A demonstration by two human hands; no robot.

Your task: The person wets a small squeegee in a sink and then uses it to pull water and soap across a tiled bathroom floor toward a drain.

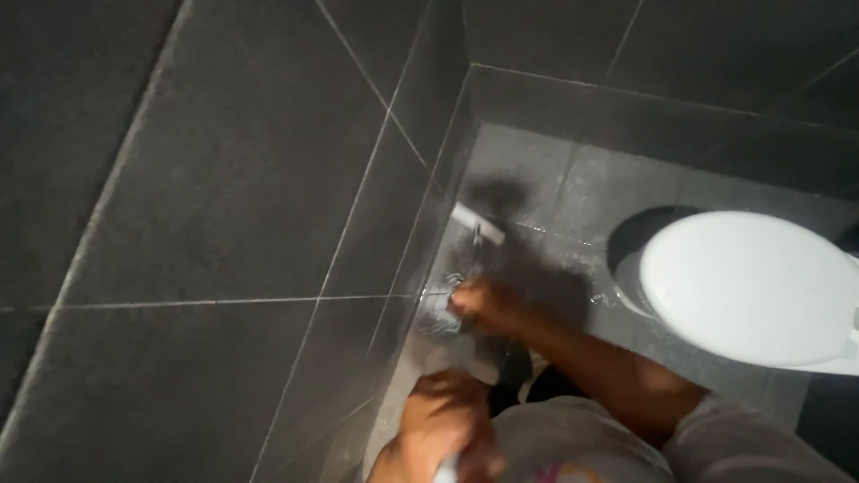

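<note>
The scene is showing dim overall, with dark grey wall tiles (224, 179) soaking up most of the light. Light seems to be falling from above and behind the viewer, brightening the white toilet lid (747, 286) until it is nearly washing out. A soft dark shadow is lying on the wet floor (555, 188) beside the corner, and thin glints are shining off the water there. Motion blur is smearing the right hand (479, 304) and the left hand (443, 425). Fine detail is looking soft and grainy throughout, and tile lines are leaning steeply toward the edges.
</note>
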